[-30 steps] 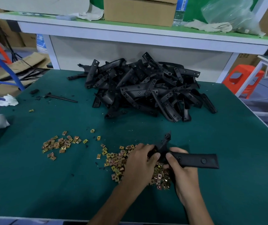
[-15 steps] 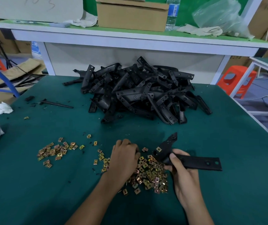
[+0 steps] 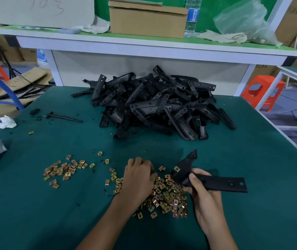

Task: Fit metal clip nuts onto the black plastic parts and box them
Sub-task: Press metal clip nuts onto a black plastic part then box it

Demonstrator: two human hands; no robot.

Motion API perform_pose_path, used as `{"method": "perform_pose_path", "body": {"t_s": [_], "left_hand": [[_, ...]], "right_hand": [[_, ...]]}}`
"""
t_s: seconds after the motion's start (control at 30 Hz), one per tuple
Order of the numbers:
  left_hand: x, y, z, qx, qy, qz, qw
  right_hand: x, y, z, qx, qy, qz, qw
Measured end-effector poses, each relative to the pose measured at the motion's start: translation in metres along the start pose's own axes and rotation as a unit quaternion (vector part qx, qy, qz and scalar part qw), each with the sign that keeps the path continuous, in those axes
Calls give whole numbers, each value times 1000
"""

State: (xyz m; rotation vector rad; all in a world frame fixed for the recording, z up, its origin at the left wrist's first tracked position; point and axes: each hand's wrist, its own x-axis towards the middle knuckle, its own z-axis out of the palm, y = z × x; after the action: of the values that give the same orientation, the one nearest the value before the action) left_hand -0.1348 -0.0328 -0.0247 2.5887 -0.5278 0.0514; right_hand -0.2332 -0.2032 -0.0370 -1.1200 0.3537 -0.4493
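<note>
Since a second ago my left hand (image 3: 138, 177) has dropped off the black plastic part (image 3: 219, 184) onto the clip nut pile (image 3: 165, 193), fingers curled down; I cannot tell if it pinches one. My right hand (image 3: 205, 197) grips the part above the table (image 3: 252, 159), one nut (image 3: 176, 168) fitted

The right hand (image 3: 204, 199) gripped a black part (image 3: 219, 184) with one nut (image 3: 176, 168) clipped on it. The left hand (image 3: 138, 177) lay knuckles-up on the nut pile (image 3: 167, 197), fingertips hidden. More black parts (image 3: 155, 105) were heaped behind on the table (image 3: 252, 159).
</note>
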Motion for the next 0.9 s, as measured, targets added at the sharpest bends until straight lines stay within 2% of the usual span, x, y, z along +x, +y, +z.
{"method": "perform_pose_path", "body": {"t_s": [0.53, 0.63, 0.77, 0.83, 0.9], "left_hand": [[-3, -3, -6, 5, -49, 25, 998], [-5, 1, -8, -12, -33, 30, 999], [-7, 9, -16, -90, 14, 41, 995], [-6, 13, -21, -161, -7, 31, 986], [-7, 16, -25, -256, -39, -23, 966]], "right_hand": [[1, 0, 0, 5, 1, 4, 1000], [1, 0, 1, 5, -2, 5, 1000], [1, -3, 0, -3, -20, 15, 1000], [-1, -6, 0, -17, -39, 27, 999], [-3, -9, 1, -25, -56, 33, 998]]}}
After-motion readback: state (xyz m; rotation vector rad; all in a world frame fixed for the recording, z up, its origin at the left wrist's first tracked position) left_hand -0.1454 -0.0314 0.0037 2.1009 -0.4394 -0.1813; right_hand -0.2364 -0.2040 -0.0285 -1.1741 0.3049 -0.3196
